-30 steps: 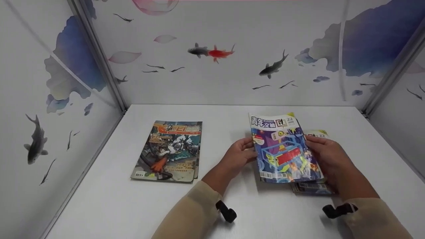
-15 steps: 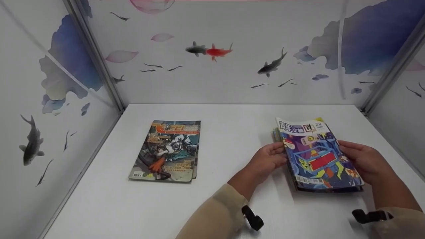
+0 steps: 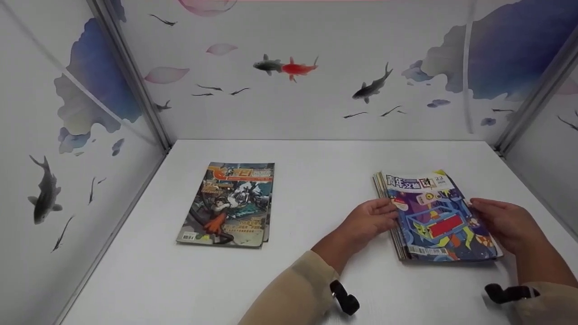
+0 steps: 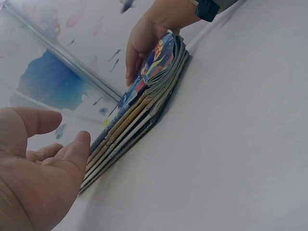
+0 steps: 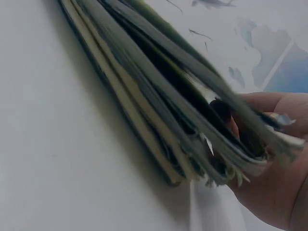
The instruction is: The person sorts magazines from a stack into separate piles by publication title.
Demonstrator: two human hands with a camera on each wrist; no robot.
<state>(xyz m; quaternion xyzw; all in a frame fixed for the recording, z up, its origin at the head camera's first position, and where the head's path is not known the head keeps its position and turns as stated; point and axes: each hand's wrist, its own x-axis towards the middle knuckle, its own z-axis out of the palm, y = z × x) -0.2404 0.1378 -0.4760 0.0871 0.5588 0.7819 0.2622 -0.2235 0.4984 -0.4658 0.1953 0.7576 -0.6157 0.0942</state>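
Observation:
A stack of magazines [image 3: 442, 225] lies at the right of the table, topped by a purple-blue cover with a red block. Its several spines show in layers in the left wrist view. My left hand [image 3: 368, 221] is beside the spine side, fingertips at the edge, thumb raised apart in the left wrist view. My right hand [image 3: 512, 223] is at the opposite side with its fingers extended along the edge. In the right wrist view the loose page edges [image 5: 192, 120] fan apart in front of that hand and partly hide its fingers.
A smaller pile of magazines [image 3: 228, 205] with a dark comic-style cover lies on the left half of the white table [image 3: 311, 176]. White panels [image 3: 307, 117] printed with fish and petals enclose the table at the back and both sides.
Both hands have moved right with the purple-blue magazine, from above the table's middle right onto the other magazines. It now lies flat on top, slightly nearer and further right. The left pile stays put.

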